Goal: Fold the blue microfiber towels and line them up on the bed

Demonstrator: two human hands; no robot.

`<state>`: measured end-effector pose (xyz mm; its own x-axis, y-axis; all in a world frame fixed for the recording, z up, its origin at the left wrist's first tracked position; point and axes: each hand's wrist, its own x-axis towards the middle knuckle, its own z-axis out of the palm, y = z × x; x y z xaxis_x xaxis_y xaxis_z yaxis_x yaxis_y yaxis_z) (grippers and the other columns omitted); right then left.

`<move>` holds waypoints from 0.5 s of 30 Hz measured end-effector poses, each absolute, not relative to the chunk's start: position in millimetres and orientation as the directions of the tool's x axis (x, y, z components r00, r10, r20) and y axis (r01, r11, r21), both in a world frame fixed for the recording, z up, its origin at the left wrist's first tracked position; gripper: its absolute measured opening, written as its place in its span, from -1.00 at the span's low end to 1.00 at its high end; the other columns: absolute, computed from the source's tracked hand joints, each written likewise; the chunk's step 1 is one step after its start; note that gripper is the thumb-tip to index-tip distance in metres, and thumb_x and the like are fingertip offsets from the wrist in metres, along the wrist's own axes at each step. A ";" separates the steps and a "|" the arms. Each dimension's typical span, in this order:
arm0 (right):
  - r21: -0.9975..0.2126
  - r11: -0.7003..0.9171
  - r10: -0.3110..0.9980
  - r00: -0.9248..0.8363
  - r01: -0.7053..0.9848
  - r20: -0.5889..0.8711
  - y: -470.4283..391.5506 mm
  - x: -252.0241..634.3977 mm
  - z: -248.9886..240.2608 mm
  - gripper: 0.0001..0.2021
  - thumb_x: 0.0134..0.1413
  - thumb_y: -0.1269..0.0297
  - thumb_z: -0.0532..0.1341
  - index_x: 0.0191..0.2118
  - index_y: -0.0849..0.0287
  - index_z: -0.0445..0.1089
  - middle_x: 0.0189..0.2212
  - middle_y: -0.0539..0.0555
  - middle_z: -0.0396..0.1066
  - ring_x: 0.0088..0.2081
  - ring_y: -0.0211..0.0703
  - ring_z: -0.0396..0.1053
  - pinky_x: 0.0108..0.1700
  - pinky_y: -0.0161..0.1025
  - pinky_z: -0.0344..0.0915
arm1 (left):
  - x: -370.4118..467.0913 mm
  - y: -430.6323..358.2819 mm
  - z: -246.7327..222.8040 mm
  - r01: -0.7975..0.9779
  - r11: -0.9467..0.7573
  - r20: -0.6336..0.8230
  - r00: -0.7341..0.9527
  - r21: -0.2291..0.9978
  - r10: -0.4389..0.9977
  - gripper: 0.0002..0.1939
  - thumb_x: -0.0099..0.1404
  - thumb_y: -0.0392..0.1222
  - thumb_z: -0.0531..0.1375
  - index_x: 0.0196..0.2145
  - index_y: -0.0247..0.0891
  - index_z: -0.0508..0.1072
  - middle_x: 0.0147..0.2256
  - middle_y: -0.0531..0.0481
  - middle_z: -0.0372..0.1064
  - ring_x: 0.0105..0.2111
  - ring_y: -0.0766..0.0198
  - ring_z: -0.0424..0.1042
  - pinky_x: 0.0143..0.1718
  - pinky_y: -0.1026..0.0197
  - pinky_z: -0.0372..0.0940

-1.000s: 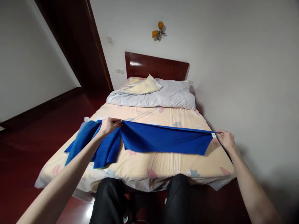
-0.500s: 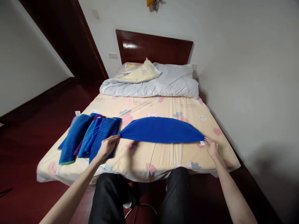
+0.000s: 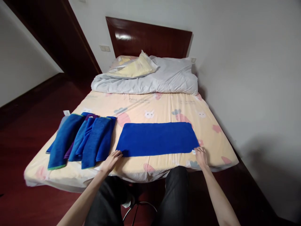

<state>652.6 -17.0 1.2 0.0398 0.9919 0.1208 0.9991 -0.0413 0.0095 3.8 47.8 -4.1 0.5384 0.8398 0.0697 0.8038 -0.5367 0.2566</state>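
A bright blue towel (image 3: pixel 157 138) lies flat as a wide rectangle on the patterned cream sheet of the bed (image 3: pixel 164 108), near the foot edge. My left hand (image 3: pixel 112 159) pinches its near left corner. My right hand (image 3: pixel 201 156) holds the near right corner, where a small white tag shows. Both hands rest on the mattress at the towel's front edge. To the left, a row of folded blue towels (image 3: pixel 81 139) lies side by side, with a strip of purple between them.
A rumpled grey duvet (image 3: pixel 155 80) and yellow pillow (image 3: pixel 134 67) sit by the dark wooden headboard (image 3: pixel 150 37). A white wall runs along the bed's right side. Dark red floor surrounds the bed. My knees in black trousers are at the foot edge.
The towel was held stretched in the air between my hands; both hands came down and toward me, and it now lies flat on the bed.
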 end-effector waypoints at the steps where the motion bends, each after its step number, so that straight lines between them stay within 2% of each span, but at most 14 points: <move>1: 0.023 -0.059 0.994 0.057 0.998 0.097 -20.4 653.3 3.8 -0.60 0.13 0.61 0.04 -0.06 0.25 0.55 -0.06 0.19 0.56 0.07 0.00 0.40 0.12 -0.15 0.27 | 4.9 45.6 -2.7 0.815 -0.518 0.060 0.522 0.262 0.851 -0.61 0.29 -0.39 -0.03 -0.16 -0.20 0.56 -0.18 -0.14 0.49 -0.11 0.11 0.46 -0.01 0.07 0.39; 4: 0.070 -0.096 0.995 0.094 0.993 0.027 -37.1 657.2 12.0 -0.59 0.10 0.65 0.06 -0.04 0.24 0.54 -0.07 0.20 0.56 0.00 -0.04 0.46 0.09 -0.19 0.28 | -1.2 35.2 -8.1 0.850 -0.449 0.040 0.456 0.275 0.889 -0.60 0.28 -0.40 -0.04 -0.17 -0.22 0.56 -0.21 -0.14 0.47 -0.14 0.12 0.48 -0.05 0.11 0.40; 8: 0.143 -0.169 0.967 0.192 0.975 -0.166 -53.9 651.4 35.4 -0.59 0.16 0.63 0.06 -0.03 0.17 0.52 -0.09 0.22 0.56 -0.07 -0.06 0.52 -0.04 -0.23 0.33 | -13.3 22.4 -20.5 0.878 -0.397 -0.029 0.420 0.268 0.907 -0.60 0.28 -0.39 -0.03 -0.13 -0.22 0.56 -0.11 -0.18 0.50 -0.04 0.09 0.49 -0.06 0.11 0.41; 11: 0.204 -0.245 0.901 0.300 0.948 -0.313 -41.1 628.8 62.5 -0.64 0.22 0.60 0.02 -0.07 0.25 0.53 -0.17 0.32 0.57 -0.13 0.03 0.56 -0.12 -0.16 0.37 | -1.7 28.0 -10.5 0.888 -0.379 -0.077 0.410 0.262 0.909 -0.70 0.33 -0.24 0.05 -0.15 -0.18 0.57 -0.11 -0.16 0.52 -0.08 0.05 0.51 -0.07 0.07 0.43; 13: 0.203 -0.227 0.896 0.286 0.952 -0.341 -19.0 598.6 78.7 -0.65 0.21 0.60 0.03 -0.09 0.28 0.54 -0.13 0.36 0.55 -0.07 0.08 0.54 -0.08 -0.11 0.38 | 21.9 42.1 5.4 0.870 -0.406 -0.003 0.424 0.278 0.906 -0.70 0.38 -0.10 0.07 -0.08 -0.16 0.56 -0.07 -0.16 0.52 -0.04 0.03 0.49 0.03 0.01 0.39; 15: 0.148 -0.163 0.937 0.200 0.975 -0.285 8.8 551.8 88.0 -0.61 0.23 0.58 0.02 -0.01 0.23 0.52 0.06 0.34 0.48 0.14 0.07 0.41 0.07 -0.09 0.33 | 57.0 60.7 20.1 0.853 -0.433 0.161 0.403 0.291 0.901 -0.59 0.43 -0.02 0.02 0.09 -0.19 0.47 0.11 -0.19 0.43 0.14 -0.01 0.39 0.18 -0.06 0.29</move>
<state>551.8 8.8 88.0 0.1998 0.9375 -0.2850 0.9755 -0.1628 0.1480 57.0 60.7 20.1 0.4027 0.9010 0.1613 0.8528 -0.4333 0.2915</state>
